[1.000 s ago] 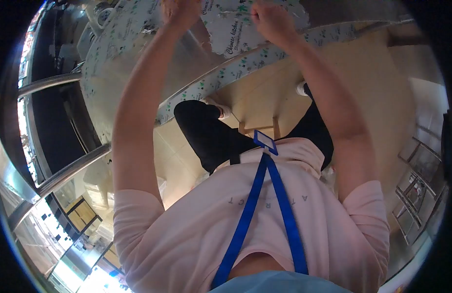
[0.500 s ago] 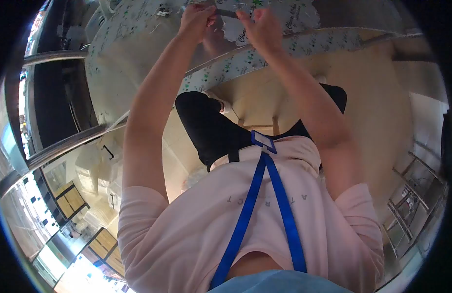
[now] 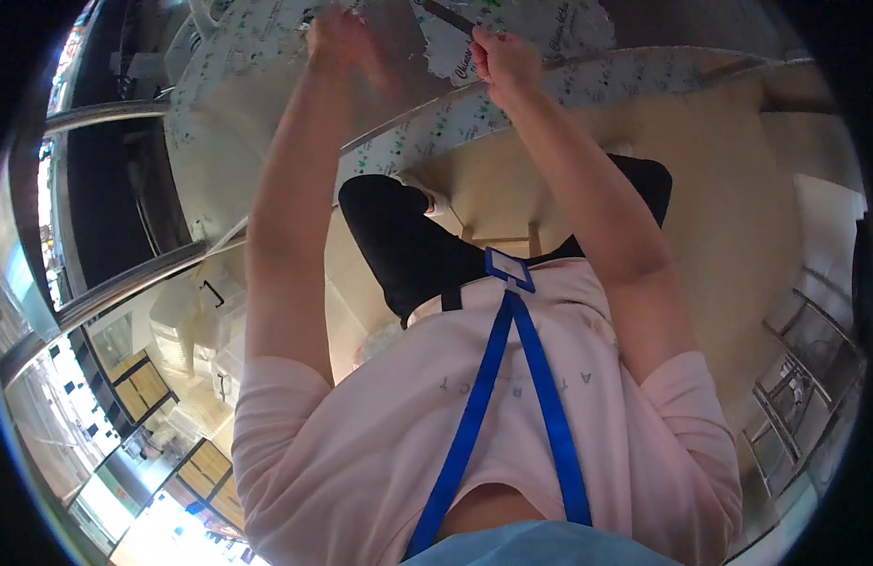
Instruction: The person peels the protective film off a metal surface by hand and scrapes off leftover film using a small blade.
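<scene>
My right hand (image 3: 508, 66) is closed around one end of a narrow, dark, flat blade-like tool (image 3: 448, 15). The tool points up and to the left over the table (image 3: 234, 123). My left hand (image 3: 340, 40) is off to the left, above the table and close to some crumpled scraps (image 3: 314, 13); motion smears its fingers. Printed film (image 3: 573, 28) with lettering and small green leaf marks covers parts of the tabletop. Between my hands the film has a ragged edge beside a smooth, shiny patch (image 3: 399, 57).
Metal rails (image 3: 125, 283) run along the left. Stacked clear plastic containers (image 3: 172, 330) stand lower left. A stool-like metal frame (image 3: 790, 387) is on the right. My knees (image 3: 385, 226) are under the table's front edge, and a blue lanyard (image 3: 474, 406) hangs on my chest.
My left hand has come away from the tool and moved left toward the scraps. My right hand has shifted slightly down, its fingers now closed on the tool's near end.
</scene>
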The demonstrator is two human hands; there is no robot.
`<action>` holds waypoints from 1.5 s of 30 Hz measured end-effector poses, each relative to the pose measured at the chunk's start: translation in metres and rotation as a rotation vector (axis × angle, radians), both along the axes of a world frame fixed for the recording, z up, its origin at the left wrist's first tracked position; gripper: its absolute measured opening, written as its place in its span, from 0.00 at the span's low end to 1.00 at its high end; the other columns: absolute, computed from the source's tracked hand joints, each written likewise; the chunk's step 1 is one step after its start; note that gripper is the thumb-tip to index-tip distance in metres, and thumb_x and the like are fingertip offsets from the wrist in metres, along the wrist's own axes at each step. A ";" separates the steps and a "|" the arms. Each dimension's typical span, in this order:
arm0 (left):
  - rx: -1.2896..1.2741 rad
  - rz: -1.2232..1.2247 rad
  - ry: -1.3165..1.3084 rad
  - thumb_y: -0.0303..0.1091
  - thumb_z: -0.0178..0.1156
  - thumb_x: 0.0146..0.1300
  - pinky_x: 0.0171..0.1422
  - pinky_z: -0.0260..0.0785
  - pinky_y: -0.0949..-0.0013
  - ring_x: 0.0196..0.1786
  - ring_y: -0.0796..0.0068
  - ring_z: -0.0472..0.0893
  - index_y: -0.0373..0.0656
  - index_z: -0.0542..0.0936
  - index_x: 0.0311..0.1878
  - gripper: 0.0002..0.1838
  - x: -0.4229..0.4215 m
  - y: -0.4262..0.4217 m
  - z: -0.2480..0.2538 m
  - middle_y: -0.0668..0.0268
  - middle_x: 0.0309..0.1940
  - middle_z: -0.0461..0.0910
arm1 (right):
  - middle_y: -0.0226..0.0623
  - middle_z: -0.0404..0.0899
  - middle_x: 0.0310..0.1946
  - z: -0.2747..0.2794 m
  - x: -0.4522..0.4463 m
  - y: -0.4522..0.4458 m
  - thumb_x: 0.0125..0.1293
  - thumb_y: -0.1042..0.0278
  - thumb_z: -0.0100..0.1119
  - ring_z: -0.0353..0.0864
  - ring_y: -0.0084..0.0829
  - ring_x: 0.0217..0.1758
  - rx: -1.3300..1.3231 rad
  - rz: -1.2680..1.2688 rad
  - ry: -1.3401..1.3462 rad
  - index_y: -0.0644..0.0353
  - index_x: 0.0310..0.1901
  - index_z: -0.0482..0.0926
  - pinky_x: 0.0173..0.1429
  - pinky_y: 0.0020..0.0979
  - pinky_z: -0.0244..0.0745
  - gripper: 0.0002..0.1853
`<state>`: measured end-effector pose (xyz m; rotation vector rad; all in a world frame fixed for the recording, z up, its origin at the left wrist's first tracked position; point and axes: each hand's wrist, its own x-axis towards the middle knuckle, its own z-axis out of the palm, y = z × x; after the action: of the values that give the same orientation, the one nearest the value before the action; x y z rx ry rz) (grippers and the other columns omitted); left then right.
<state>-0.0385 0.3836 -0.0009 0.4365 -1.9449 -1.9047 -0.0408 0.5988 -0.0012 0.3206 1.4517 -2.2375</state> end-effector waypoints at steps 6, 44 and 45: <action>-0.761 0.062 -0.567 0.37 0.53 0.53 0.37 0.69 0.68 0.34 0.65 0.78 0.40 0.76 0.31 0.10 0.037 0.034 -0.001 0.59 0.29 0.78 | 0.34 0.69 0.16 -0.024 0.060 0.007 0.56 0.68 0.53 0.65 0.21 0.14 -0.042 0.168 -0.190 0.65 0.22 0.69 0.15 0.21 0.55 0.10; -0.012 0.144 -0.870 0.22 0.52 0.53 0.22 0.71 0.74 0.19 0.68 0.75 0.31 0.70 0.23 0.05 0.047 0.116 0.022 0.57 0.20 0.73 | 0.32 0.66 0.15 0.000 0.053 -0.002 0.58 0.73 0.49 0.60 0.20 0.13 -0.200 -0.138 -0.583 0.64 0.25 0.66 0.14 0.21 0.54 0.07; -0.033 0.147 -0.900 0.22 0.52 0.53 0.21 0.70 0.73 0.19 0.68 0.75 0.31 0.70 0.23 0.06 0.046 0.119 0.027 0.57 0.19 0.73 | 0.32 0.66 0.15 0.001 0.053 -0.002 0.58 0.72 0.49 0.60 0.20 0.13 -0.208 -0.142 -0.584 0.64 0.25 0.66 0.14 0.21 0.55 0.07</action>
<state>0.0072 0.5023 0.0264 1.5897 -2.3311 -1.7092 0.0117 0.5963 -0.0006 0.9375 0.9040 -2.1204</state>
